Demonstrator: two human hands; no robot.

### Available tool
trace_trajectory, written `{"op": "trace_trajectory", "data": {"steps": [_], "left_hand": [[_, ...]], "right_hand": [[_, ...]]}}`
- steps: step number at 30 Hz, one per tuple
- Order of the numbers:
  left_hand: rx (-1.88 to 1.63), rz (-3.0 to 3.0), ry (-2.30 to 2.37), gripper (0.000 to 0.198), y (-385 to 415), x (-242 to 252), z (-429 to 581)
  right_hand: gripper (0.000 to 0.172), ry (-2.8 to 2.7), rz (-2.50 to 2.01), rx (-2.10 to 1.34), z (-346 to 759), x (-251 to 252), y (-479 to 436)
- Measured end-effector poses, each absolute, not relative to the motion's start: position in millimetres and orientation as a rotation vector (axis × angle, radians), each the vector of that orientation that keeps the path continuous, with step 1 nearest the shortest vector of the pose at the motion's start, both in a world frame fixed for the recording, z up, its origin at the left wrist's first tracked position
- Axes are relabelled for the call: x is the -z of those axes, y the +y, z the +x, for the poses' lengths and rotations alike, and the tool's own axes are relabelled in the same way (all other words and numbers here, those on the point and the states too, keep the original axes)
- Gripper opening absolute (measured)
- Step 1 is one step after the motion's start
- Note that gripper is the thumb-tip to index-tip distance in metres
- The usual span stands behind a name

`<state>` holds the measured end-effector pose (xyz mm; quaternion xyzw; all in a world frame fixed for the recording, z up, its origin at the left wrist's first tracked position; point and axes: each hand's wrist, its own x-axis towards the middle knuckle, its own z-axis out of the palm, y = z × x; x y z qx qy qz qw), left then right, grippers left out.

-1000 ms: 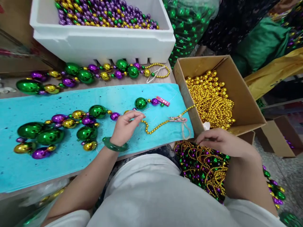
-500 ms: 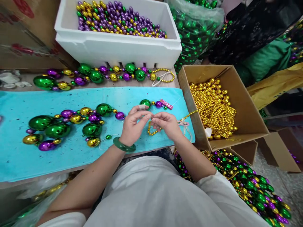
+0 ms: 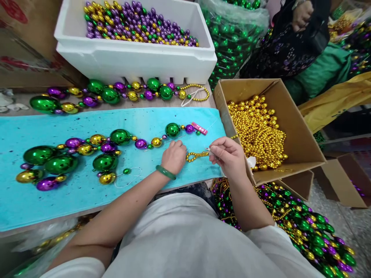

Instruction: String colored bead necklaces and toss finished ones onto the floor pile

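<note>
My left hand [image 3: 174, 156], wearing a green bangle [image 3: 165, 172], rests on the blue cloth with its fingers curled down; what they hold, if anything, is hidden. Just right of it lies a loop of small gold beads [image 3: 193, 156]. My right hand [image 3: 228, 156] is closed on what looks like small thread snips [image 3: 208, 149], whose pale tips point left at the end of the loop. Left of my hands, a strand of large green, purple and gold beads [image 3: 120, 137] lies folded. Beyond my fingers are a green bead [image 3: 172, 130] and a pink tag [image 3: 199, 128].
A white foam box [image 3: 136, 58] of beads stands behind a second bead strand [image 3: 110, 95]. At the right is a cardboard box [image 3: 301, 127] with gold bead chains [image 3: 257, 135]. Bead strands [image 3: 313, 227] hang below. Another person's hand [image 3: 302, 15] shows at the top right.
My hands have parted from their pinch together. The left has turned down onto the cloth; the right has moved right and now holds the snips. The gold bead loop lies between them.
</note>
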<state>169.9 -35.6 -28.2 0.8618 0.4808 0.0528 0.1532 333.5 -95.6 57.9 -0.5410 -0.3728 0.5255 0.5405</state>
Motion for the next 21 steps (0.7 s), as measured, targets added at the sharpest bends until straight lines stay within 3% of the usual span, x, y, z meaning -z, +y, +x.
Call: {"op": "trace_trajectory", "data": {"steps": [3, 6, 10, 21], "left_hand": [[-0.373, 2.230, 1.361, 0.020, -29, 27, 166], [-0.690, 1.609, 1.278, 0.012, -24, 15, 159], [-0.839, 0.831, 1.045, 0.026, -26, -11, 150], [-0.838, 0.634, 0.974, 0.030, -33, -27, 142]], "right_hand": [[0.015, -0.864, -1.295, -1.243, 330, -48, -88], [0.017, -0.835, -1.328, -1.279, 322, -40, -82], [0.023, -0.753, -1.336, -1.449, 304, -33, -75], [0.017, -0.691, -1.329, -1.623, 285, -29, -66]]}}
